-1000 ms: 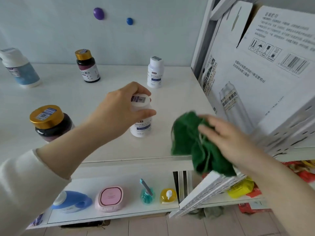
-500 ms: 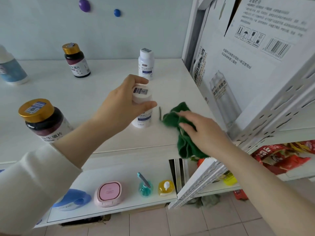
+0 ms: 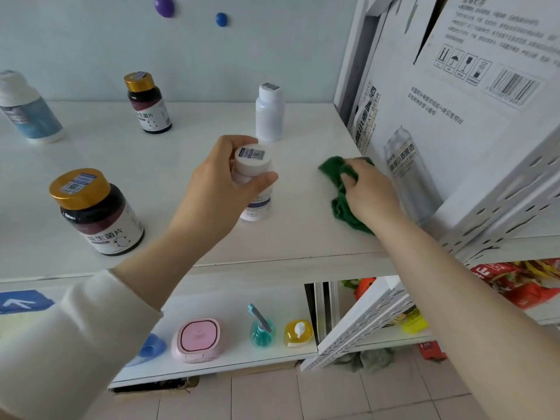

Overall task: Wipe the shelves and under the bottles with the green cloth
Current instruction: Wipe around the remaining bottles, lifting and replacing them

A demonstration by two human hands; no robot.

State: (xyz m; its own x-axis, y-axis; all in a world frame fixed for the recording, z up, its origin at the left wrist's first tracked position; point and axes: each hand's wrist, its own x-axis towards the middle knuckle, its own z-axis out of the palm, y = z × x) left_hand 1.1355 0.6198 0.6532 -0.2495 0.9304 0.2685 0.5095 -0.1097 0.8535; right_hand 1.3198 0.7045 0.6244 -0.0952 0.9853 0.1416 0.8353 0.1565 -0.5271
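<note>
On shelf (image 3: 127, 165), left hand (image 3: 212, 192) gripping white bottle (image 3: 254, 180), right hand (image 3: 369, 192) pressing green cloth (image 3: 339, 207)

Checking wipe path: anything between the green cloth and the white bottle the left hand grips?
Nothing visible. Bare shelf lies between the green cloth, under the right hand, and the white bottle gripped by the left hand. Whether the bottle is lifted cannot be told.

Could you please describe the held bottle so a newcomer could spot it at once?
On the white upper shelf, near the front middle, is a small white bottle. Alone among the bottles, it has the left hand gripping its cap; the other white bottle stands free behind it.
</note>
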